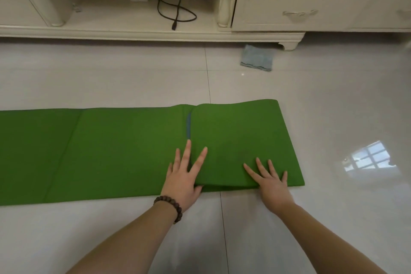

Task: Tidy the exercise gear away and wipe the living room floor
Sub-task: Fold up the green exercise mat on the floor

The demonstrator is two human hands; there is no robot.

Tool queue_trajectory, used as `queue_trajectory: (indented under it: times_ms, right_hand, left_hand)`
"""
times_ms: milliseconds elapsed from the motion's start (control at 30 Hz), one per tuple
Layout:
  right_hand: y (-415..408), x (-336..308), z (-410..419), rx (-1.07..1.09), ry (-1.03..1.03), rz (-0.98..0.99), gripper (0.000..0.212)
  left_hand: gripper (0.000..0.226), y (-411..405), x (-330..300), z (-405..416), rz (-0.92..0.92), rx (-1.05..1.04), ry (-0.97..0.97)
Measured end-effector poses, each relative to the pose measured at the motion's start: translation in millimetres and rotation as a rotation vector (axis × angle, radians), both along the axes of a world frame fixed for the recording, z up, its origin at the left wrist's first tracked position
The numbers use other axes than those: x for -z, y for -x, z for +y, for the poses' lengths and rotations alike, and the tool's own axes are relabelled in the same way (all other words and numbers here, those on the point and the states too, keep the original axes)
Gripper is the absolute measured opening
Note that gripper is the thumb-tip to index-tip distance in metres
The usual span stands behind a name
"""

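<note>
Flat: both hands [226, 176] (fingers spread) press folded mat [235, 140].

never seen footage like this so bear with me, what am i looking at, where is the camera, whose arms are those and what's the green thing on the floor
There is no machine here. The single picture comes from a wide-angle camera worn on a person's head, looking forward and down, so the two bare arms coming in from the bottom are that person's own.

On the glossy pale tiled floor lies a long green exercise mat, its right end folded over onto itself. The left hand, with a dark bead bracelet on its wrist, lies at the edge of the fold with straight fingers, the thumb tucked under it. The right hand presses flat on the folded part. Neither hand grips anything.

Further back, a folded light blue cloth lies on the floor by a cream cabinet, and a black cable rests on its low shelf.
</note>
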State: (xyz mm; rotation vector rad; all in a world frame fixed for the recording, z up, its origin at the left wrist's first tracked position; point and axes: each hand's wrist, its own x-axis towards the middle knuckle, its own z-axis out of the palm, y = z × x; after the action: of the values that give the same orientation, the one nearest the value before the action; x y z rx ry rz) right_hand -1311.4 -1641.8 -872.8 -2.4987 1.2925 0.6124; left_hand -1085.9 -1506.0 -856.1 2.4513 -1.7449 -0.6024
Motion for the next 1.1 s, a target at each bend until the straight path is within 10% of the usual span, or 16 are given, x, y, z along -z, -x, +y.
queue_trajectory:
  times_ms: [367, 800, 1100]
  right_hand:
    - [-28, 6, 30, -0.158, 0.007, 0.037, 0.062]
    - [-158, -60, 30, -0.243, -0.019, -0.003, 0.086]
    - [-176, -21, 73, -0.225, -0.132, 0.259, 0.130]
  left_hand:
    - [0.083, 12, 29, 8, -0.118, 0.207, -0.479]
    - [0.074, -191, -88, 83, -0.285, 0.158, -0.482]
    - [0.085, -236, -11, 189, -0.112, -0.096, -0.456]
